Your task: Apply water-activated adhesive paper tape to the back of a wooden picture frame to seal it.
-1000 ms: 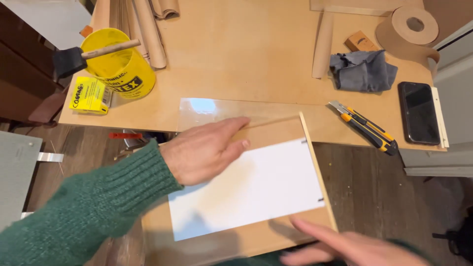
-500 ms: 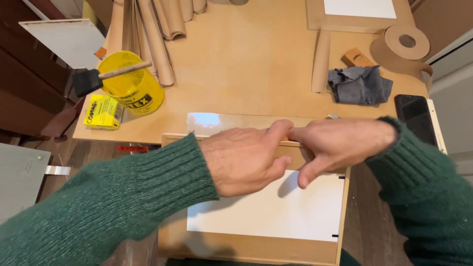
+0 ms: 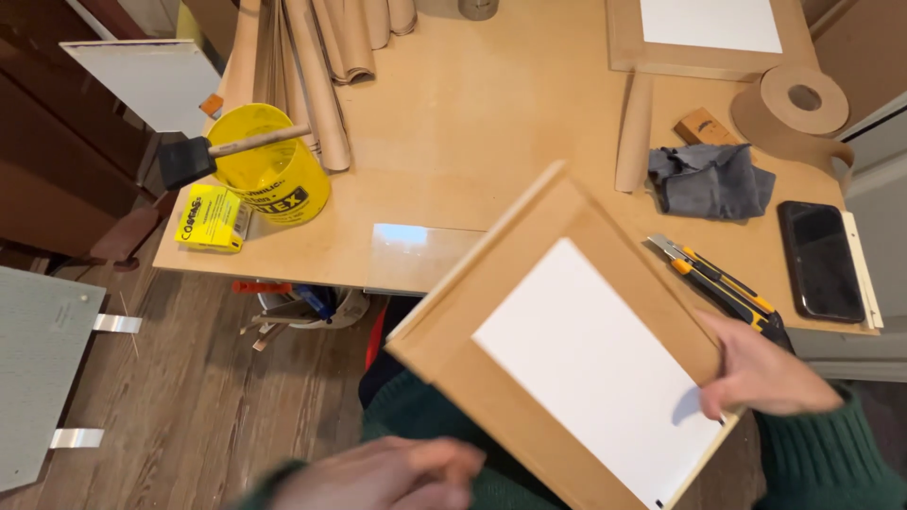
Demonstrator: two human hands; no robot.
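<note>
The wooden frame [image 3: 567, 349], a flat panel with a white sheet [image 3: 595, 373] set in its face, sits tilted at lower centre of the frame, above the person's lap. It appears rigid and fairly light; the smooth face may be slippery, so the raised wooden border is the likely best place to grip. The right hand [image 3: 761, 373] grips the frame's right edge, thumb on the white sheet. The left hand [image 3: 378, 475], bottom centre, is blurred; whether it is open or closed cannot be told.

Behind, the surface [image 3: 491, 123] carries a utility knife [image 3: 723, 291], phone [image 3: 820, 262], grey cloth [image 3: 710, 179], tape roll [image 3: 803, 99] and yellow bucket [image 3: 269, 175]. Wooden floor [image 3: 189, 397] occupies lower left.
</note>
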